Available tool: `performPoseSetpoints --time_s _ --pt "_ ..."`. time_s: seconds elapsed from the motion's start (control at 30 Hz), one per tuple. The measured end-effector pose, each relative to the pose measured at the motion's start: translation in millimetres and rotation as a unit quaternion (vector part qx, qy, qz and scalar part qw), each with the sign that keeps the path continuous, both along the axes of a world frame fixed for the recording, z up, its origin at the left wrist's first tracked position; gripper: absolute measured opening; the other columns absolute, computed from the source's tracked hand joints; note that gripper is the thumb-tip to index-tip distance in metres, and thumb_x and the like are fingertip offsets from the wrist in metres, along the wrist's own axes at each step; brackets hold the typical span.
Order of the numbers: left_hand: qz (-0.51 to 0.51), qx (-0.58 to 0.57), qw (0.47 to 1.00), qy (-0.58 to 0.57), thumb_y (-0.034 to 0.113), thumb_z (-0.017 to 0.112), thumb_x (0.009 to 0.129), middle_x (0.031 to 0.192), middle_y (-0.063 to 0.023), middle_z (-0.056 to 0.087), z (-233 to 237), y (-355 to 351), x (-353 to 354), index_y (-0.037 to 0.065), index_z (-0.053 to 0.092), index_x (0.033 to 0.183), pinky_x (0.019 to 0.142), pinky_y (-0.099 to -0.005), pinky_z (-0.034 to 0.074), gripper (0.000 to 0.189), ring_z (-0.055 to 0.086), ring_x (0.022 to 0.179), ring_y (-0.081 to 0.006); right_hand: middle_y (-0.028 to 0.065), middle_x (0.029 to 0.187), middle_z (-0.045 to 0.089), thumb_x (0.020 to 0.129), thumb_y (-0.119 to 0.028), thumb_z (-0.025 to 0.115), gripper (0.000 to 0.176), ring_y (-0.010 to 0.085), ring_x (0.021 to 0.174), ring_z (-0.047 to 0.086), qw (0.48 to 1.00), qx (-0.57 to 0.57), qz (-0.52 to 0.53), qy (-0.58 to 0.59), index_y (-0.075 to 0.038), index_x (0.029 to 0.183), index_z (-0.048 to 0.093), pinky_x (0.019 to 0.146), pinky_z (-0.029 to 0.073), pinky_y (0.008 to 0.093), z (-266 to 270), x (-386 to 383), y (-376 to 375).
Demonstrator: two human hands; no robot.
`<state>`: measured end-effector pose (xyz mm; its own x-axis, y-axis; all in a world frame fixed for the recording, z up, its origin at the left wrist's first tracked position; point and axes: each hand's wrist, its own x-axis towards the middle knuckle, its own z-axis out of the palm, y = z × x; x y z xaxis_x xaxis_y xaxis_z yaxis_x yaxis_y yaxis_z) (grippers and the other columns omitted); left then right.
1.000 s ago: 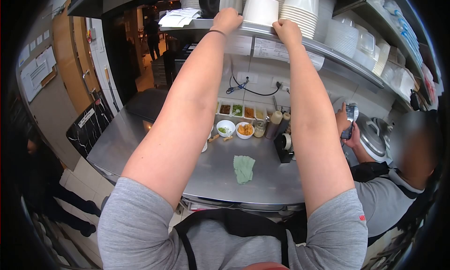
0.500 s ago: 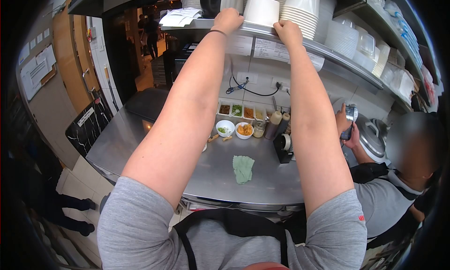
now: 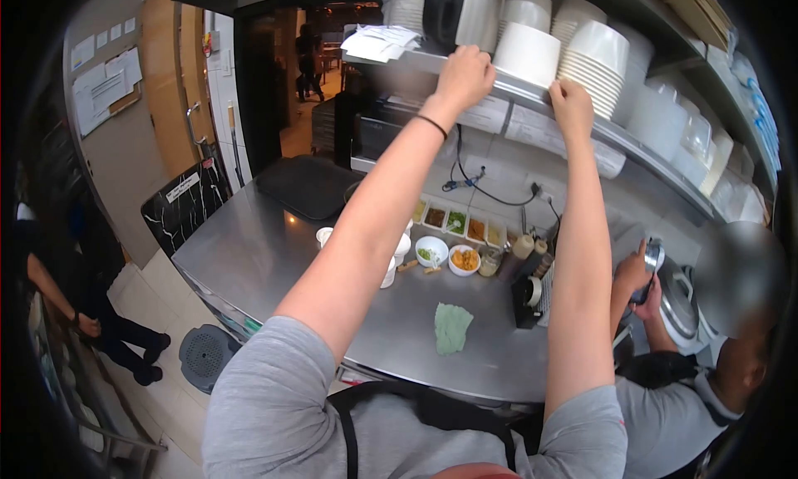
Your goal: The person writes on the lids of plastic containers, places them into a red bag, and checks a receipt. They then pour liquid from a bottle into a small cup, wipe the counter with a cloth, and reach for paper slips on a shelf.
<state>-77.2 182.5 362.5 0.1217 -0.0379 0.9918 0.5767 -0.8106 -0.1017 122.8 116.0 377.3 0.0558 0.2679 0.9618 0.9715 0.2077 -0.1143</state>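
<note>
Both arms reach up to the metal shelf (image 3: 615, 138). My left hand (image 3: 465, 76), a dark band at its wrist, has its fingers curled at the shelf edge, below a dark container (image 3: 443, 12). My right hand (image 3: 571, 105) is closed at the same edge, between a white tub (image 3: 527, 54) and a stack of white bowls (image 3: 595, 59). Whether either hand grips more than the edge is hidden. Papers (image 3: 532, 130) hang under the shelf between the hands.
On the steel counter (image 3: 241, 255) are a green cloth (image 3: 451, 328), two small food bowls (image 3: 464, 260), topping trays (image 3: 455, 221), bottles (image 3: 522, 246) and a tape dispenser (image 3: 528, 300). A co-worker (image 3: 673, 412) at the right holds a metal-topped object. Another person (image 3: 91, 313) stands left.
The view has shifted left, so shelf and counter sit further right. Both hands remain at the shelf edge. More of the left floor and the person there shows.
</note>
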Motion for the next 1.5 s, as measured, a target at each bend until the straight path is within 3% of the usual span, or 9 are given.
performPoseSetpoints --time_s 0.2,0.3,0.87,1.03,1.5 --pt "-0.009 0.033 0.998 -0.048 0.012 0.058 0.070 0.074 -0.0102 0.051 -7.4 1.7 1.1 0.003 0.055 0.067 0.066 -0.0390 0.042 0.010 0.051 0.077 -0.0279 0.0098 0.071 0.059 0.079 -0.028 0.051 0.025 0.0275 0.069 0.056 0.998 0.050 -0.031 0.005 -0.008 0.067 0.059 0.062 0.045 0.0396 -8.7 -7.8 5.6" --pt "-0.025 0.043 0.997 -0.064 0.012 0.059 0.071 0.072 -0.0056 0.049 -10.4 2.4 1.8 0.006 0.052 0.069 0.065 -0.0355 0.041 0.009 0.050 0.075 -0.0240 0.0060 0.069 0.058 0.079 -0.028 0.053 0.022 0.0259 0.066 0.056 0.989 0.089 -0.117 0.000 -0.010 0.067 0.058 0.057 0.044 0.0396 -12.3 -10.0 11.0" --pt "-0.007 0.101 0.992 -0.080 0.014 0.057 0.072 0.072 -0.0053 0.051 -15.4 20.0 9.5 0.007 0.053 0.068 0.065 -0.0372 0.042 0.008 0.051 0.072 -0.0250 0.0024 0.064 0.057 0.077 -0.027 0.053 0.022 0.0212 0.064 0.056 0.986 0.127 -0.104 -0.017 -0.011 0.062 0.055 0.054 0.044 0.0359 -15.5 -5.3 15.9" --pt "-0.005 0.124 0.989 -0.086 0.008 0.059 0.069 0.068 -0.0055 0.050 -14.4 18.0 10.2 0.006 0.053 0.066 0.061 -0.0361 0.043 0.007 0.051 0.068 -0.0256 -0.0005 0.064 0.057 0.076 -0.025 0.053 0.021 0.0195 0.063 0.055 0.987 0.133 -0.093 -0.016 -0.011 0.061 0.054 0.052 0.043 0.0347 -15.9 -7.4 13.0" --pt "0.000 0.075 0.995 -0.058 0.010 0.057 0.071 0.071 -0.0066 0.051 -13.5 11.2 6.9 0.005 0.053 0.068 0.067 -0.0364 0.042 0.007 0.051 0.074 -0.0254 0.0008 0.065 0.058 0.076 -0.028 0.052 0.021 0.0207 0.067 0.056 0.992 0.097 -0.082 0.002 -0.012 0.063 0.057 0.055 0.044 0.0370 -13.9 -6.5 8.0"
